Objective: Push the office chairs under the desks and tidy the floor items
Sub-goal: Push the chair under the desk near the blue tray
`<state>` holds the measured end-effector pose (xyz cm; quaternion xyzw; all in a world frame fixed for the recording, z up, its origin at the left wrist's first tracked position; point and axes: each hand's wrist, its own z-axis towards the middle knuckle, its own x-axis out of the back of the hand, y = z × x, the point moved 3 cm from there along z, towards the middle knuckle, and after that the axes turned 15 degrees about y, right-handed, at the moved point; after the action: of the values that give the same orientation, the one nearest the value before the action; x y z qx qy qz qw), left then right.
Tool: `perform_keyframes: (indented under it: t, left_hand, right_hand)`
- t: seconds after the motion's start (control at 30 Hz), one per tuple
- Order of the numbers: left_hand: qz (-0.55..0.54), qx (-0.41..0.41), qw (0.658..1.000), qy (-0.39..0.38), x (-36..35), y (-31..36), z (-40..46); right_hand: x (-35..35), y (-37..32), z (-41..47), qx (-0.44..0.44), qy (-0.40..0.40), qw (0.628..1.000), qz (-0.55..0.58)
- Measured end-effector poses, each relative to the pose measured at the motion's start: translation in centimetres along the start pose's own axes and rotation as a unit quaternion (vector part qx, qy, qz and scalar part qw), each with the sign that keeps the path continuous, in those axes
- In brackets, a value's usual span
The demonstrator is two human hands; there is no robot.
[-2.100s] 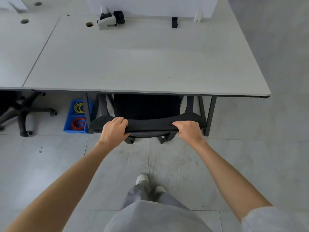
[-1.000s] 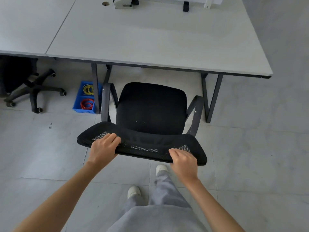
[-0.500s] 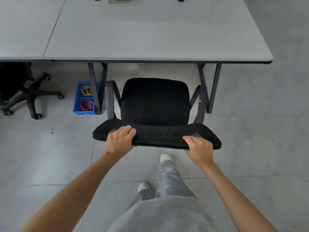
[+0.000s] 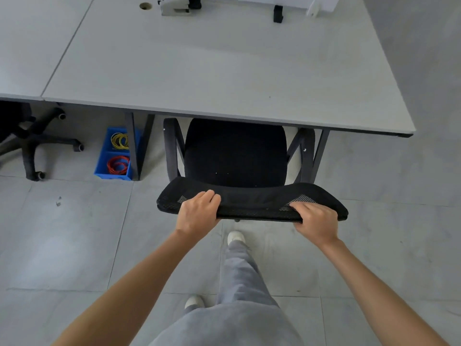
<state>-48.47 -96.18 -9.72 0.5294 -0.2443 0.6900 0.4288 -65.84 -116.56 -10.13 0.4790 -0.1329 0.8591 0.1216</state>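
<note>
I see my left hand (image 4: 198, 216) grasping the top edge of a black office chair (image 4: 235, 152), fingers curled over the mesh backrest and thumb underneath. My right hand (image 4: 315, 219) grips the same top edge further to the right, fingers wrapped over the mesh in the same way. Both forearms are bare and reach forward from the bottom of the view.

The chair faces away from me, toward a pale grey table (image 4: 224, 66). The front of its black seat sits just under the table's near edge, while the rest of the seat and the backrest are out in the open. Its two armrests stand just beside the table's dark legs, one on each side.

Below my hands I see grey trousers and two pale shoes (image 4: 235, 237) on a grey tiled floor (image 4: 62, 245), one foot stepped ahead of the other.

To the left, on the floor beside the table's left legs, lies a blue bin (image 4: 104, 158) with two compartments: yellow loops in the far one, red and orange loops in the near one. Further left, the black wheeled base of a second chair (image 4: 37, 141) shows under a neighbouring table (image 4: 30, 46) that meets the first table edge to edge.

Along the first table's far edge sit a white and black clamp-like device (image 4: 174, 6), a round cable hole (image 4: 146, 6) and a small black bracket (image 4: 277, 13).
</note>
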Motion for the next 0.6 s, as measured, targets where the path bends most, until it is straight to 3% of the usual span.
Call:
perform_keyframes:
  t: [0.37,0.5,0.6]
  left_hand:
    - [-0.005,0.06,0.998,0.001,-3.9,0.3,11.0]
    - [-0.026,0.072,0.997,-0.031,-4.4,0.5,13.0]
    - [-0.014,0.042,0.997,-0.068,-4.6,-0.7,13.2]
  right_hand:
    - [-4.5,7.9,9.8,0.005,-0.052,0.999,0.01]
    - [-5.0,9.2,12.2,-0.018,-0.09,0.996,0.011]
    - [-5.3,8.3,12.3,-0.026,-0.063,0.998,0.006]
